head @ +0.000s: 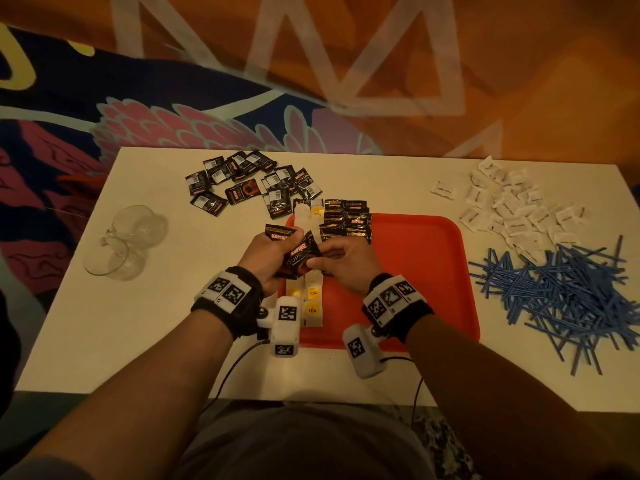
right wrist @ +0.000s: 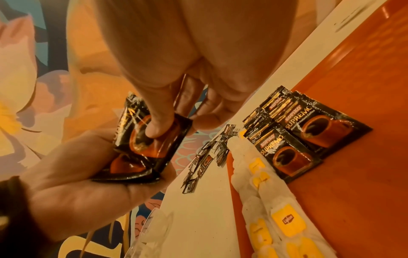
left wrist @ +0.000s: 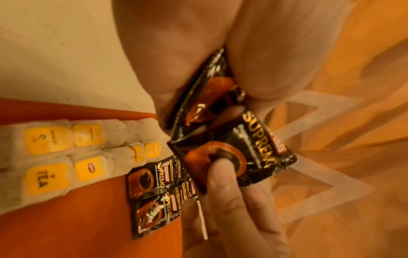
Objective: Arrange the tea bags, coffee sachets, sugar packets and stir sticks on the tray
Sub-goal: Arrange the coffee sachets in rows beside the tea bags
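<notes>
While gripping spare glossy black foil coffee sachets (head: 281,233) in left hand (head: 265,258) and pinching one with right hand (head: 346,263) above red plastic tray (head: 433,271): could slip, disturbing far-left sachet rows (head: 346,216).

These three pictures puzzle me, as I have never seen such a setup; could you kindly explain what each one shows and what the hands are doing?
No machine here: a person works bare-handed, with cameras strapped on. The big picture comes from a head camera looking down at a white table. The other two come from wrist cameras looking along each hand.

On the table lies a red tray with two rows of tea bags and a block of coffee sachets. More loose sachets lie beyond it, white sugar packets and blue stir sticks to the right, and clear glass cups to the left.

The left hand grips a few sachets; the right hand pinches one held sachet between them.
</notes>
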The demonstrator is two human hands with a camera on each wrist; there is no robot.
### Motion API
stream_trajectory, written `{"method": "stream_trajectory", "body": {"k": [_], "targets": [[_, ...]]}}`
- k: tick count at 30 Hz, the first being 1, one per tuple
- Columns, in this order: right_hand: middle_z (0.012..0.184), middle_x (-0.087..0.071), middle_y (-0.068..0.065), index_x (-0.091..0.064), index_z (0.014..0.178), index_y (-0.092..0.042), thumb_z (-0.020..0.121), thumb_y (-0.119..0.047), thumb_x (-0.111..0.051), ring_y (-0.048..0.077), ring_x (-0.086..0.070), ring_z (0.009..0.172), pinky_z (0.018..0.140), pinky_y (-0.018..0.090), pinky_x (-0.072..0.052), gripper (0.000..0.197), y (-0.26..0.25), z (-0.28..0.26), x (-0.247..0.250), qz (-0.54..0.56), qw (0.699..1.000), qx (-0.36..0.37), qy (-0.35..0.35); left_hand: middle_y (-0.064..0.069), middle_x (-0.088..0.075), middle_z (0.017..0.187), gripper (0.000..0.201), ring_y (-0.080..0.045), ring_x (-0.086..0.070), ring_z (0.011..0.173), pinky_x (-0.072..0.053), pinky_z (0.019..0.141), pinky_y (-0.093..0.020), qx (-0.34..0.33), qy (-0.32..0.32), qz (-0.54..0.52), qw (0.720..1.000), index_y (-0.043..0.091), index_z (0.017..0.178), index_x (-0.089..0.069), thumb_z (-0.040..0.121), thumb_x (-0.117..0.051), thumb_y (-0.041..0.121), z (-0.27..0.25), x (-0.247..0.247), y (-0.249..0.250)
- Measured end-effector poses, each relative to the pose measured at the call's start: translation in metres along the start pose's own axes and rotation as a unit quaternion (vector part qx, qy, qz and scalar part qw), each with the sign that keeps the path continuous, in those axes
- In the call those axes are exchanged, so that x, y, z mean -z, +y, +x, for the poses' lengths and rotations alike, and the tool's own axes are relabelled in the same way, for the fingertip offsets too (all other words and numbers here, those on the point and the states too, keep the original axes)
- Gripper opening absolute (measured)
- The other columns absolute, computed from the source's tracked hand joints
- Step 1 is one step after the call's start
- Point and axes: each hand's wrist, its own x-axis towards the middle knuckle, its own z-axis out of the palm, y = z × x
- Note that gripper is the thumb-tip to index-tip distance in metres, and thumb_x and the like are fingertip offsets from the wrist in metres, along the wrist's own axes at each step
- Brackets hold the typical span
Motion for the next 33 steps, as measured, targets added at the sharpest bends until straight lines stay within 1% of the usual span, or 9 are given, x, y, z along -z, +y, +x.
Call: {"method": "stream_trajectory", "body": {"k": [3, 5, 9, 13, 17, 20, 25, 28, 33], "targets": [[0.095, -0.074, 0.011, -0.075, 0.093, -0.005, 0.077, -0.004, -0.079, 0.020, -0.071, 0.087, 0.078, 0.022, -0.056, 0.017, 0.003, 0.001, 0.001, -0.022, 1.000, -0.005, 0.002, -0.014, -0.073, 0.100, 0.021, -0.028, -0.072, 0.091, -0.057, 0.073, -0.039, -0.068, 0.033, 0.055, 0.996, 0.009, 0.107, -0.067, 0.095, -0.067, 0.027, 0.002, 0.001, 0.002], [0.097, -0.074, 0.011, -0.074, 0.097, -0.002, 0.077, -0.005, -0.079, 0.020, -0.069, 0.088, 0.075, 0.017, -0.054, 0.021, 0.005, 0.002, 0.002, -0.040, 0.999, -0.009, 0.006, -0.004, -0.072, 0.091, 0.020, -0.016, -0.070, 0.080, -0.053, 0.066, -0.028, -0.137, 0.043, 0.122, 0.982, 0.016, 0.097, -0.068, 0.094, -0.066, 0.036, -0.001, 0.000, 0.006], [0.088, -0.074, 0.003, -0.075, 0.093, -0.006, 0.076, -0.006, -0.080, 0.005, -0.067, 0.076, 0.070, 0.013, -0.051, 0.017, 0.004, 0.002, 0.003, -0.056, 0.998, -0.002, -0.004, 0.007, -0.070, 0.080, 0.007, -0.003, -0.065, 0.072, -0.052, 0.069, -0.021, -0.225, -0.004, 0.240, 0.945, 0.021, 0.084, -0.069, 0.087, -0.075, 0.020, -0.001, -0.003, 0.005], [0.070, -0.065, -0.018, -0.078, 0.087, -0.014, 0.076, -0.013, -0.082, -0.010, -0.058, 0.062, 0.060, 0.006, -0.042, 0.012, 0.007, 0.000, 0.001, -0.091, 0.995, 0.015, -0.024, 0.005, -0.070, 0.076, 0.013, -0.008, -0.066, 0.074, -0.053, 0.079, -0.032, -0.187, -0.028, 0.232, 0.954, 0.019, 0.080, -0.070, 0.087, -0.073, 0.008, 0.009, -0.003, 0.001], [0.074, -0.066, -0.016, -0.078, 0.091, -0.015, 0.076, -0.015, -0.081, -0.012, -0.057, 0.063, 0.059, 0.005, -0.041, 0.016, 0.022, 0.000, 0.000, -0.104, 0.995, -0.007, 0.004, -0.001, -0.072, 0.083, 0.005, -0.017, -0.069, 0.078, -0.055, 0.077, -0.035, -0.140, 0.029, 0.200, 0.969, 0.018, 0.087, -0.070, 0.091, -0.071, 0.022, 0.021, -0.001, -0.005], [0.084, -0.069, -0.011, -0.076, 0.101, -0.018, 0.083, -0.021, -0.076, -0.009, -0.057, 0.066, 0.056, 0.003, -0.039, 0.018, 0.039, 0.004, 0.006, -0.148, 0.986, -0.069, 0.028, -0.001, -0.068, 0.077, 0.013, -0.017, -0.062, 0.064, -0.054, 0.065, -0.034, -0.103, 0.101, 0.160, 0.976, 0.021, 0.089, -0.065, 0.097, -0.063, 0.031, 0.028, 0.005, -0.008], [0.096, -0.065, -0.008, -0.070, 0.105, -0.021, 0.089, -0.025, -0.069, 0.006, -0.058, 0.084, 0.068, 0.018, -0.047, 0.016, 0.070, 0.015, 0.018, -0.197, 0.959, -0.198, 0.051, -0.007, -0.064, 0.069, 0.013, -0.018, -0.058, 0.055, -0.054, 0.058, -0.036, -0.008, 0.081, 0.034, 0.996, 0.008, 0.099, -0.063, 0.100, -0.060, 0.021, 0.029, 0.019, -0.012], [0.090, -0.065, -0.007, -0.069, 0.102, -0.019, 0.087, -0.024, -0.073, 0.005, -0.058, 0.081, 0.056, 0.014, -0.039, 0.016, 0.081, 0.024, 0.020, -0.201, 0.950, -0.227, 0.071, -0.005, -0.064, 0.066, 0.012, -0.018, -0.058, 0.054, -0.052, 0.056, -0.034, 0.018, 0.064, 0.012, 0.998, 0.007, 0.104, -0.063, 0.099, -0.060, 0.018, 0.027, 0.026, -0.015], [0.089, -0.066, -0.006, -0.065, 0.089, -0.022, 0.084, -0.024, -0.076, 0.003, -0.055, 0.074, 0.052, 0.014, -0.036, 0.012, 0.091, 0.036, 0.015, -0.202, 0.940, -0.260, 0.092, -0.006, -0.063, 0.065, 0.010, -0.019, -0.055, 0.055, -0.049, 0.055, -0.033, 0.032, 0.064, 0.014, 0.997, 0.008, 0.101, -0.064, 0.100, -0.058, 0.016, 0.023, 0.036, -0.019]]}}
